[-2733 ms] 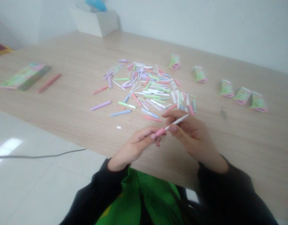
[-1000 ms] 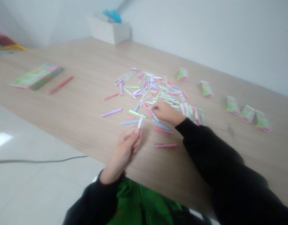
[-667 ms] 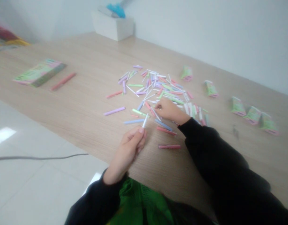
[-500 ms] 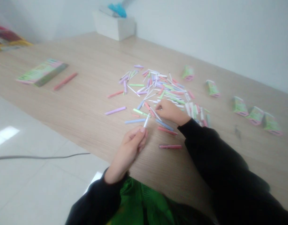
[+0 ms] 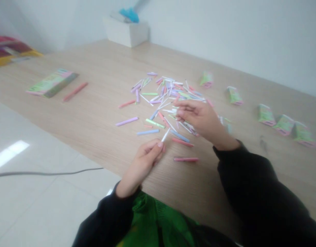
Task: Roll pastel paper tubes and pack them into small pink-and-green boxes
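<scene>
Thumb and fingers of the left hand [image 5: 145, 157] pinch a white stick [image 5: 165, 134], near the scattered pens [image 5: 149, 94]. The right hand [image 5: 203, 120] is half curled over them; I cannot tell whether it holds something.

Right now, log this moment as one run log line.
left hand: holds white stick; right hand: over pile, hold unclear; nearest pen: pink, on table; small boxes: toward right

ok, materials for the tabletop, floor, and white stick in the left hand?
Tabletop: probably wood-look laminate, matte, with fine grain lines. Floor: likely glossy tile, given bright reflections and faint seams. White stick: possibly plastic, pale and smooth-looking; blur leaves it open.
</scene>
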Motion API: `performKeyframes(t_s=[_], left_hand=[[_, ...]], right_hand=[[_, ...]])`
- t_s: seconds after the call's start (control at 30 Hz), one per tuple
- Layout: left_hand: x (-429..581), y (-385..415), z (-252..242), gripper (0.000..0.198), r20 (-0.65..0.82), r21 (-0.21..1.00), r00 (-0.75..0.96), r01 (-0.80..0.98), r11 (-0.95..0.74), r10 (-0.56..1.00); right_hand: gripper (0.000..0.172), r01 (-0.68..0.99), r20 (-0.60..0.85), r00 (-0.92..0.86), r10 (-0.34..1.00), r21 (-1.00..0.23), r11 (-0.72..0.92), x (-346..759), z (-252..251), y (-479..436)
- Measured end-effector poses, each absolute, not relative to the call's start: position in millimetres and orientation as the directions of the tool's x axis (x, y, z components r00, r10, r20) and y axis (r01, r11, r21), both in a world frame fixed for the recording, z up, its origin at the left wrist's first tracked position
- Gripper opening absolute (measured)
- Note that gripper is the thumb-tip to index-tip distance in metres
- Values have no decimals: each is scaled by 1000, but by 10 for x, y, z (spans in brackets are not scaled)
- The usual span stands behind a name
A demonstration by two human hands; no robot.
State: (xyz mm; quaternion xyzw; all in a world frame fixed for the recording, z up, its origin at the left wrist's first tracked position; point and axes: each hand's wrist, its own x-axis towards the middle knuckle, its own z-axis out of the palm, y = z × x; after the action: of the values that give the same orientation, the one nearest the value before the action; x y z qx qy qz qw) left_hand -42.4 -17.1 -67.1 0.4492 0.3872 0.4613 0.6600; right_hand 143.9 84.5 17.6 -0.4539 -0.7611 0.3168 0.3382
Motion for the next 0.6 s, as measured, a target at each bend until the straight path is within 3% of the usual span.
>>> performKeyframes(t_s=[0.2, 0.43, 0.6], left_hand=[[-420, -181, -653, 43, -81, 951, 304, -261, 164, 949], [-414, -170, -683, 43, -63, 948, 308, -279, 153, 949], [-406, -174, -661, 42, -72, 945, 300, -286, 162, 951]], right_hand=[[7, 199, 290, -236, 928, -920, 338, 1398, 215, 466], [13, 306, 198, -238, 951, -914, 267, 1354, 130, 432], [16, 283, 219, -244, 945, -916, 285, 1364, 131, 421]])
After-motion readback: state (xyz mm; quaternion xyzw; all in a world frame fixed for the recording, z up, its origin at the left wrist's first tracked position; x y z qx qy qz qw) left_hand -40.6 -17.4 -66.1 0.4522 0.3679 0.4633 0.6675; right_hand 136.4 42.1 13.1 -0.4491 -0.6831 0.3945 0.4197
